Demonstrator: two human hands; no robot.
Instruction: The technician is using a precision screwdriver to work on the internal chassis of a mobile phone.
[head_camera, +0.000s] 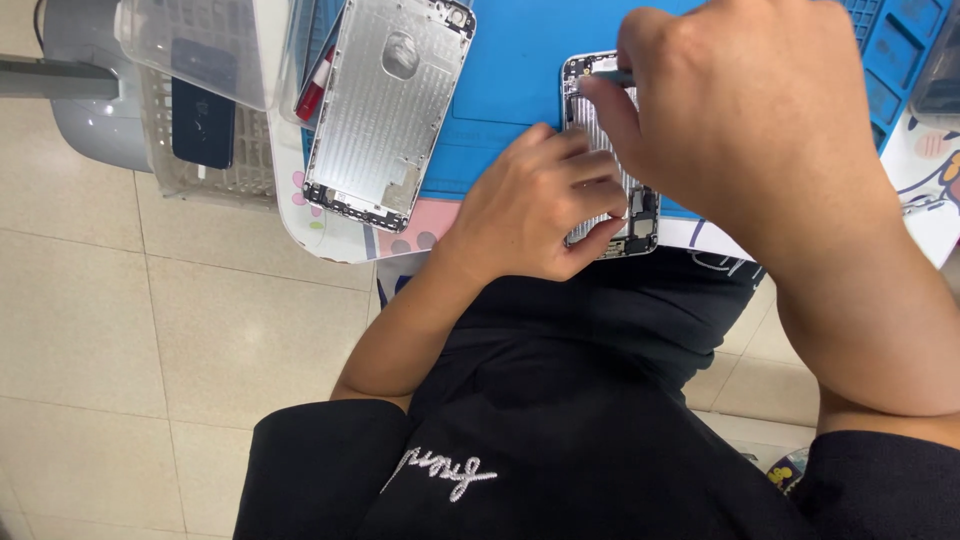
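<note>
At the far left a grey rounded appliance (85, 110) stands beside a clear plastic basket (200, 150) that holds a dark flat device (203, 115), with a clear lid (205, 45) tilted over it. Next comes an empty silver phone shell (385, 110), lying inner side up and partly across the left edge of the blue work mat (520, 60), which covers the white tabletop (320, 235); a red-tipped tool (315, 85) pokes out from under the shell's left side. Further right, the left hand (530, 205) rests on the near edge of the mat, its fingers (595, 190) curled and clamped along the left side and lower end of a second phone housing (640, 215), which lies inner side up at the mat's front edge, in front of the person's dark shirt. The right hand (745, 110) covers the housing's upper half; its fingers are pinched together on a thin grey tool (612, 76) whose tip meets the top end of the housing. The mat's moulded compartments (890, 50) show at the far right.
</note>
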